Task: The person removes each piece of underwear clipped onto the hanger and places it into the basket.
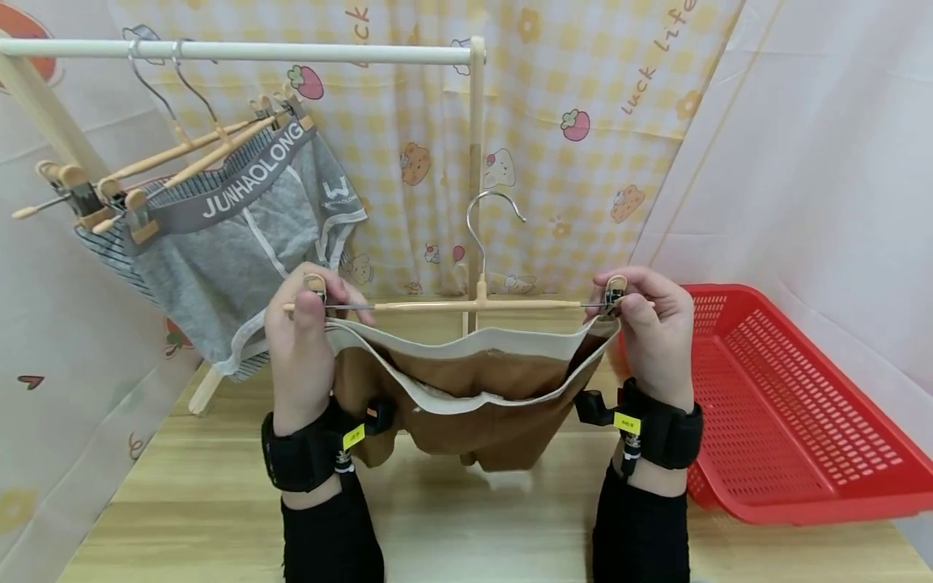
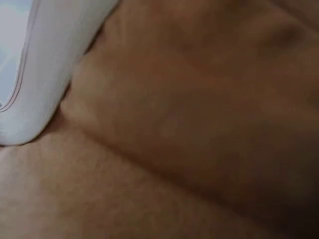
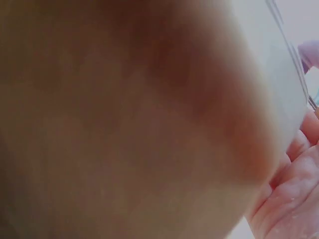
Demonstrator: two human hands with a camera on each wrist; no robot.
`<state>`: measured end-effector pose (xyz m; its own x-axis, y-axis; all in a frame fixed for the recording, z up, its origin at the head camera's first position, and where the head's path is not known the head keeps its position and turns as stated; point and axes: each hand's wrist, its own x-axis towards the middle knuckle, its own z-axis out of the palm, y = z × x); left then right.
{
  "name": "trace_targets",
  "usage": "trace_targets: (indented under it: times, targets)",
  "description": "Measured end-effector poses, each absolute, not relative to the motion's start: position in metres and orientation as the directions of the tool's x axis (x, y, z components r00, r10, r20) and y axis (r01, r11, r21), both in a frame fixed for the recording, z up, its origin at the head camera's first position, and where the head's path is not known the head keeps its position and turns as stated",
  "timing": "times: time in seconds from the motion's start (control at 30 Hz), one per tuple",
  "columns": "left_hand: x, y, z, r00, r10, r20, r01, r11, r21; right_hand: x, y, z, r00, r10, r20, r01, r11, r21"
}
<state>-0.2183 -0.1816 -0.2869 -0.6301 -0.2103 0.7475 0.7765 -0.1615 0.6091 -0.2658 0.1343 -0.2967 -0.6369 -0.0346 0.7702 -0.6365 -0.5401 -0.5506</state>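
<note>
Brown boxer briefs (image 1: 496,433) with a cream waistband (image 1: 452,402) hang below a clip hanger (image 1: 430,306) held level in front of me. My left hand (image 1: 297,356) pinches the left clip (image 1: 315,283) between thumb and fingers, at the waistband's left end. At the other end, my right hand (image 1: 662,340) pinches the right clip (image 1: 615,288), close over the waistband corner. Between the two ends the waistband sags apart, showing the inside. Brown cloth (image 2: 189,99) fills most of the left wrist view. In the right wrist view, the cloth (image 3: 124,124) covers all but part of my palm (image 3: 294,199).
On the left, a rack with a white rail (image 1: 291,52) carries two clip hangers with grey boxer briefs (image 1: 219,235). Its wooden post (image 1: 477,113) stands behind the held hanger. A red perforated basket (image 1: 765,405) sits at the right on the wooden table (image 1: 197,502). Printed curtains (image 1: 583,186) close off the back.
</note>
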Motion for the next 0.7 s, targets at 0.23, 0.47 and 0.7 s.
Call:
trace_targets:
  times: [0.23, 0.47, 0.7]
  targets:
    - [-0.222, -0.176, -0.287, -0.605, -0.269, 0.749, 0.794, -0.131, 0.594, -0.260, 0.134, -0.294, -0.618, -0.053, 0.784, -0.623, -0.575, -0.530]
    - [-0.218, -0.172, -0.287, -0.624, -0.206, 0.754, 0.782, -0.174, 0.599, -0.256, 0.139, -0.295, -0.589, -0.087, 0.804, -0.492, -0.751, -0.441]
    - [-0.213, -0.169, -0.285, -0.684, -0.103, 0.722, 0.716, -0.284, 0.638, -0.256, 0.145, -0.295, -0.465, -0.130, 0.876, -0.402, -0.850, -0.340]
